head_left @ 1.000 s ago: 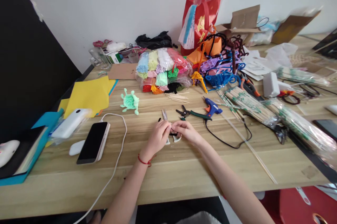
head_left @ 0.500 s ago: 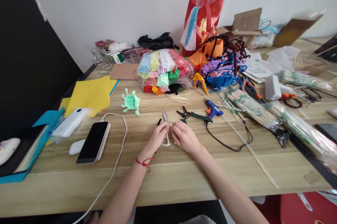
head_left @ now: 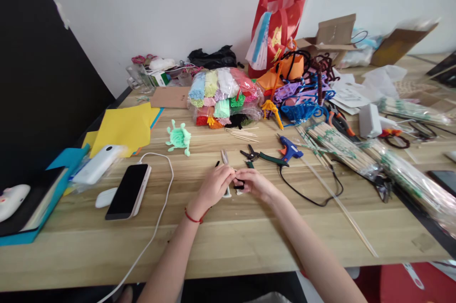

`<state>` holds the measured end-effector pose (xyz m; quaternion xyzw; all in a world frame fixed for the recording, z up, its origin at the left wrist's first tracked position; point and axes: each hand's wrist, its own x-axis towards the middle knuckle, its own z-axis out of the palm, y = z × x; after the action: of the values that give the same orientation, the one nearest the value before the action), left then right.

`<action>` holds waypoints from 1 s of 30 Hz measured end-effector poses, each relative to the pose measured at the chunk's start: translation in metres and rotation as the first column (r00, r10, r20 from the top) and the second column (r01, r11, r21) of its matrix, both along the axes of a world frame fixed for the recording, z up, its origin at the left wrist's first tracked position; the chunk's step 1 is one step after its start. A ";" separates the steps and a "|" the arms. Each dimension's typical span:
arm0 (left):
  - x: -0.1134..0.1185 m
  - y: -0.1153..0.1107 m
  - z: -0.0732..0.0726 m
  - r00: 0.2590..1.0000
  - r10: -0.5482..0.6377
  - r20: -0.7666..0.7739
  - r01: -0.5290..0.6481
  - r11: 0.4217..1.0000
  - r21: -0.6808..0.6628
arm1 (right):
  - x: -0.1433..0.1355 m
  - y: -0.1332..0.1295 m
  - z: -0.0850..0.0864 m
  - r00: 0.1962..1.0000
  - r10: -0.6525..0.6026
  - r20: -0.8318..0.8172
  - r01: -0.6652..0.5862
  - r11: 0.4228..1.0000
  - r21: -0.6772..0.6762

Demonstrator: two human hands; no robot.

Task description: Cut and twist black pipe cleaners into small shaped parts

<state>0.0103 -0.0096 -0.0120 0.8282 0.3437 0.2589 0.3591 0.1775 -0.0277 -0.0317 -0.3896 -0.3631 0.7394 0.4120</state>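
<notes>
My left hand (head_left: pixel 217 184) and my right hand (head_left: pixel 257 183) meet fingertip to fingertip, low over the table. Both are closed in a pinch. A small bent black piece (head_left: pixel 240 185), perhaps pipe cleaner, shows at the fingers of my right hand. Whatever sits between the left fingertips is hidden. Scissors (head_left: pixel 224 156) lie partly under my left hand, blades pointing away. Just beyond my right hand rest dark-handled pliers (head_left: pixel 252 153). A mint-green fuzzy figure (head_left: pixel 179 138) with knobbed arms stands to the left.
A blue glue gun (head_left: pixel 290 150) and its black cord lie right of the pliers. Bagged colourful pipe cleaners (head_left: pixel 224 96) sit at the back; bundled wooden sticks (head_left: pixel 338 146) lie to the right. A phone (head_left: pixel 128 191) with a white cable (head_left: pixel 167 194) is on the left.
My left hand has rolled over, so its back now faces up. My right hand has turned and its fingers have lifted, bringing the small bent black piece into sight.
</notes>
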 end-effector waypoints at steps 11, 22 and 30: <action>0.005 -0.002 -0.007 0.998 0.023 -0.066 -0.005 0.965 0.261 | 0.002 0.001 -0.001 0.990 0.024 -0.138 -0.045 0.988 -0.150; 0.014 -0.006 -0.017 0.970 0.241 0.030 -0.243 0.954 0.175 | -0.009 -0.006 -0.001 0.847 -0.326 0.420 0.053 0.837 0.544; 0.014 -0.004 -0.022 0.962 0.247 0.118 -0.236 0.967 -0.099 | -0.009 -0.012 0.003 0.628 -0.574 0.526 -0.201 0.533 0.822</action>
<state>0.0244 -0.0140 -0.0338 0.7455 0.4289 0.3392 0.3810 0.1687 -0.0402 -0.0285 -0.4575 -0.7496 0.1895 0.4392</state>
